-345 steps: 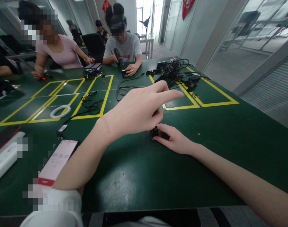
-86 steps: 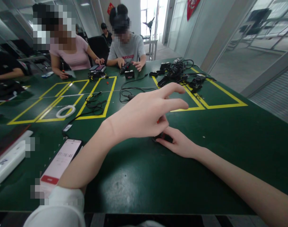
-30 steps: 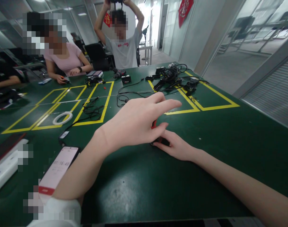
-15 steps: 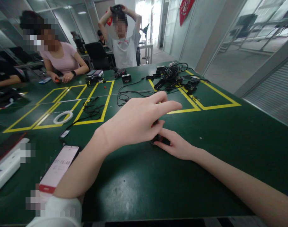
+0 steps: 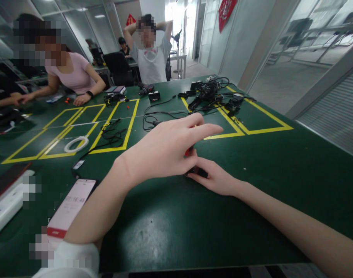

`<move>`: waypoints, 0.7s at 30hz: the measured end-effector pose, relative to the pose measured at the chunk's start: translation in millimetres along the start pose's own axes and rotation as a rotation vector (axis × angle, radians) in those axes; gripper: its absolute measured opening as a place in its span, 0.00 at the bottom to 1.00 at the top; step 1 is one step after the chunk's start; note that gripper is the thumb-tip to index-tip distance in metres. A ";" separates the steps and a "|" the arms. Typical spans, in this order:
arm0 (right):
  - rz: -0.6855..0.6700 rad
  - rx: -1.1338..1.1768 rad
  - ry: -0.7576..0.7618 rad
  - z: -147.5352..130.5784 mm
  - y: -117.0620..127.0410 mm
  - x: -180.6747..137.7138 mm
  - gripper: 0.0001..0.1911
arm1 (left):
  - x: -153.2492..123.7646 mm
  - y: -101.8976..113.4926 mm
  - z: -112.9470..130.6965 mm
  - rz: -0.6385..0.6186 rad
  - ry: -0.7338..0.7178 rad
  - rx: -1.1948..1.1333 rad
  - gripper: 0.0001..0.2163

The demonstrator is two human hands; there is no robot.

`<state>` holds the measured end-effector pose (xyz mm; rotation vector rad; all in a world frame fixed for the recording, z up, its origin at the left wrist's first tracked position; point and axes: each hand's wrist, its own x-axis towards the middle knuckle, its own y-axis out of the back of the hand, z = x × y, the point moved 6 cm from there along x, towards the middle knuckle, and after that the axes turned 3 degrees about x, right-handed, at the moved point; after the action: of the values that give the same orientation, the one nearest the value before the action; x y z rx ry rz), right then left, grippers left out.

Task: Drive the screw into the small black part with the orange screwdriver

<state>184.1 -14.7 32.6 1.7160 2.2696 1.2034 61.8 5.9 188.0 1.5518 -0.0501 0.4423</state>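
Observation:
My left hand (image 5: 167, 148) reaches across the middle of the view, palm down. Its thumb is bent against a small red part (image 5: 189, 151) while one or two fingers stretch forward; the hand itself hides most of what it pinches. Just below and to the right, my right hand (image 5: 218, 177) rests low over the green table (image 5: 170, 235). Its fingers are closed around a small dark object (image 5: 203, 172) on the tabletop, whose kind I cannot make out. The two hands meet at this dark object, and the red part is directly above it.
A phone (image 5: 73, 204) lies by my left forearm, near a white power strip (image 5: 12, 202). Beyond are a tape roll (image 5: 76, 144), black cables (image 5: 114, 135), a power drill (image 5: 146, 89) and a cable heap (image 5: 209, 92). Several people are across the table.
My left thumb has shifted slightly and more of the red part shows. Across the table, one person's raised arms have lowered behind the head; another has stretched an arm sideways, leaving a small orange item.

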 end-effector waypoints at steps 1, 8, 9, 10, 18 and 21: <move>-0.007 0.003 -0.003 -0.1 -0.2 0.1 0.07 | 0.0 0.2 -0.7 0.004 0.009 0.003 0.22; -0.016 0.000 -0.005 0.8 -0.3 -0.1 0.08 | -0.3 2.4 -1.1 -0.006 0.026 0.034 0.20; -0.016 0.002 -0.002 0.9 -0.5 -0.2 0.09 | -0.2 2.5 -0.5 -0.005 0.019 0.030 0.20; -0.018 0.003 0.000 1.1 -0.8 -0.3 0.09 | -0.1 2.6 -0.2 -0.003 0.016 0.028 0.20; -0.018 0.003 -0.013 1.8 -1.6 -0.4 0.09 | -1.1 2.6 0.9 0.013 0.000 0.043 0.22; -0.004 0.002 0.001 1.1 -0.9 -0.1 0.08 | -1.4 2.6 -0.1 0.016 0.015 0.055 0.21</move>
<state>184.0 -14.3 31.2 1.7117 2.2745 1.2020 59.7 5.5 190.1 1.6029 -0.0390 0.4713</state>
